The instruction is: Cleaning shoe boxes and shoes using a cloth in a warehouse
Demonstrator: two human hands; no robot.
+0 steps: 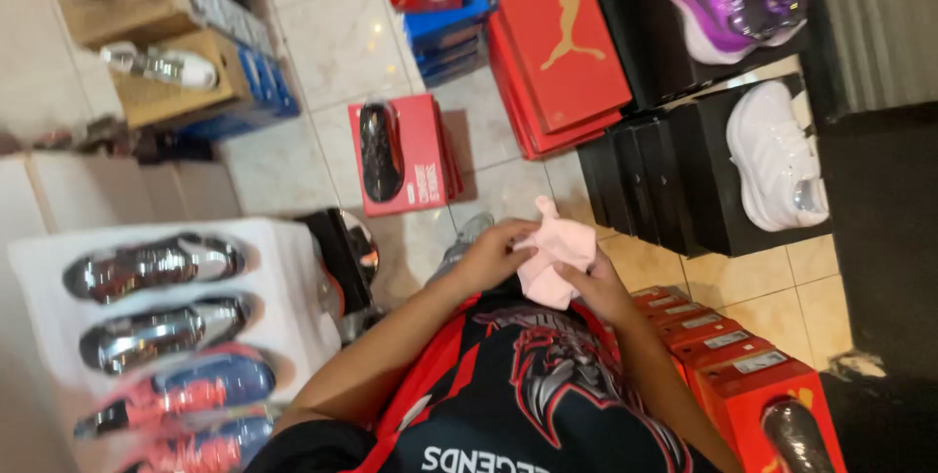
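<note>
a: what's closest in?
b: both hands meet at the waist over a black and red shirt (528, 385). the left hand (493, 256) and right hand (604, 289) are each closed on a pale pink cloth (555, 260), bunched between them, likely so it can be gathered or folded.
a: beyond that?
b: a dark shoe (379, 150) sits atop a red box (422, 152) on the tiled floor (342, 53), laid on top to show it. further off, a white shoe (777, 155) lies on black boxes (674, 180).
</note>
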